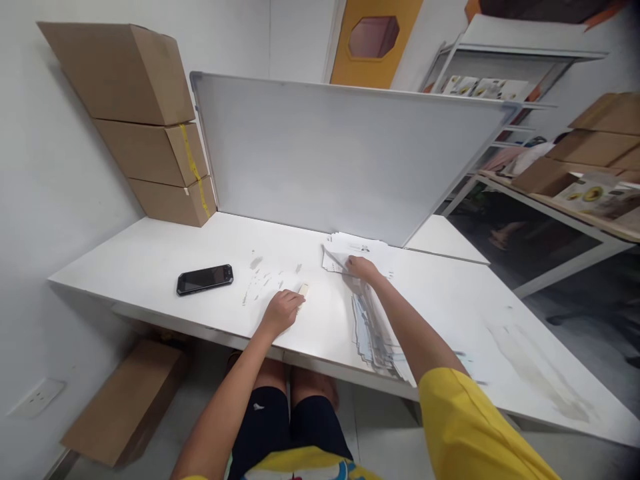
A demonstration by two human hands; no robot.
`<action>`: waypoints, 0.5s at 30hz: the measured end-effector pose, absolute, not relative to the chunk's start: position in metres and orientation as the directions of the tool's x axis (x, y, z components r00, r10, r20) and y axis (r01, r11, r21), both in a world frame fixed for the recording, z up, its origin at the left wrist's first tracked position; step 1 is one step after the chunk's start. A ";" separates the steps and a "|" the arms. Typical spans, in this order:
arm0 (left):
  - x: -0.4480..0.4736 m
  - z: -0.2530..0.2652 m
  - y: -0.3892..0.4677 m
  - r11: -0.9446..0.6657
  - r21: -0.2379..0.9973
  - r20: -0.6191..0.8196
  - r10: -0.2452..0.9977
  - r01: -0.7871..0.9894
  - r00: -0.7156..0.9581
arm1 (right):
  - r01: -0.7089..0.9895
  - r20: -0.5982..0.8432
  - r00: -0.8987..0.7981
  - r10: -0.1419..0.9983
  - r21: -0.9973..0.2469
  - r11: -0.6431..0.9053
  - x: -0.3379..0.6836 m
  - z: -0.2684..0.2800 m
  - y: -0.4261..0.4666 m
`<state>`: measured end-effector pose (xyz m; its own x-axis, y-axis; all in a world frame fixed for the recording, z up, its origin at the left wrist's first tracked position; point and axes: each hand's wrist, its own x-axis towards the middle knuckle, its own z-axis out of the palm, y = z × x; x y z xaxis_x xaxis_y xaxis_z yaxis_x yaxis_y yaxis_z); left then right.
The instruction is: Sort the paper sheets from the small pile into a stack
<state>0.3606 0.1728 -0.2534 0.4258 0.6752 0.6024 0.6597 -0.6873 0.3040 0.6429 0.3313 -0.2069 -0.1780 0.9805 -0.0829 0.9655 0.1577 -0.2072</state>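
Two grips observed: left hand (283,311) around a pale object (303,290), right hand (362,268) pinching a sheet (338,259) above papers (383,252); even lifting should limit creasing.

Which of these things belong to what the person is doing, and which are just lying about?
Seemingly in use:
small pale block, in the left hand
papers, pinched by the right hand
loose sheets nearer the front edge, probably

Seemingly just there:
phone
whiteboard
stacked cardboard boxes
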 end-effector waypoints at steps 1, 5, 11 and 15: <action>0.361 -0.254 0.173 -0.687 0.302 0.606 0.674 0.661 0.423 | 0.959 -0.050 -0.178 0.983 -0.235 0.162 0.639 -0.204 0.328; 0.361 -0.259 0.178 -0.680 0.304 0.606 0.678 0.667 0.416 | 0.912 0.079 -0.167 0.983 -0.367 0.185 0.629 -0.181 0.318; 0.363 -0.248 0.174 -0.674 0.387 0.635 0.689 0.629 0.348 | 0.810 0.240 -0.204 0.949 -0.504 0.301 0.606 -0.152 0.265; 0.377 -0.246 0.130 -0.512 0.799 0.556 0.828 0.316 -0.065 | 0.621 0.373 -0.363 0.854 -0.586 0.520 0.564 -0.174 0.172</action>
<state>0.3773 0.1302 -0.2464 -0.0654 0.8284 0.5562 0.3158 -0.5116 0.7991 0.5638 0.1719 -0.1739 -0.3633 0.8537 0.3731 0.6209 0.5204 -0.5862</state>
